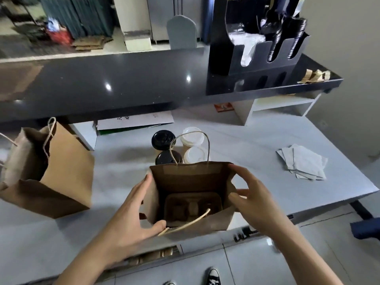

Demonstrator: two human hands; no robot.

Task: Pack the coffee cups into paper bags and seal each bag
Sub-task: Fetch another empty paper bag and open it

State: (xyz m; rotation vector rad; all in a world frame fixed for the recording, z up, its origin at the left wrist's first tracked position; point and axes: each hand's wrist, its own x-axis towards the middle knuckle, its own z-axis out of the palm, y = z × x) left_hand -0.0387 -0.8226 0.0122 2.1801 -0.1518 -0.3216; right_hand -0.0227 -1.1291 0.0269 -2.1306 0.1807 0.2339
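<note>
Opening a bag for loading. The near paper bag stands open on the table, a moulded cup tray seated on its floor. The left hand, spread, braces the left wall, thumb at the near rim; the right hand, fingers curled, pulls the right wall outward. Keep the mouth square and the base flat, so cups should drop straight into the tray. Count: two bags, the second bag empty-looking at left; four lidded cups just beyond, two black-lidded, two white-lidded; one stack of napkins far right.
</note>
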